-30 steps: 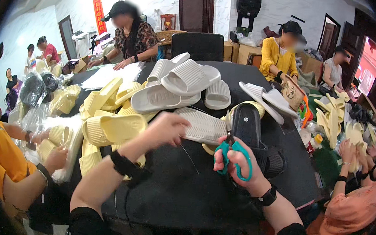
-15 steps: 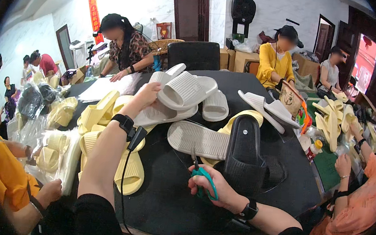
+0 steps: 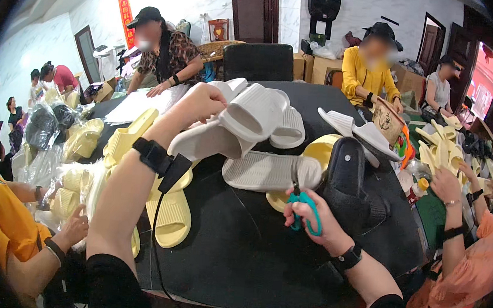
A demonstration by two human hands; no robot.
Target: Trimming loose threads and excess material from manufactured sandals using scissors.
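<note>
My left hand [image 3: 203, 102] is closed on the edge of a light grey slipper [image 3: 212, 141] in a small cluster on the black table. Another grey slipper [image 3: 257, 111] with a ribbed strap rests on top of it. In my right hand [image 3: 324, 220] is a pair of scissors [image 3: 305, 211] with teal handles, blades pointing up. Its blades overlap a grey slipper [image 3: 259, 170] lying sole side toward me. Right of the scissors, a black slipper [image 3: 346, 168] stands among others, with a yellow slipper [image 3: 320, 151] partly behind it.
Yellow slippers [image 3: 171, 221] lie on the left of the black table [image 3: 220, 257]. Grey slippers [image 3: 371, 135] sit at the back right. A cable runs down from my left wrist. Co-workers handle slippers at both sides; a black chair [image 3: 258, 61] stands across the table.
My left hand has risen slightly and the grey slippers by it have shifted right and tilted. My right hand with the scissors has moved right and up. The black slipper has turned and shifted right.
</note>
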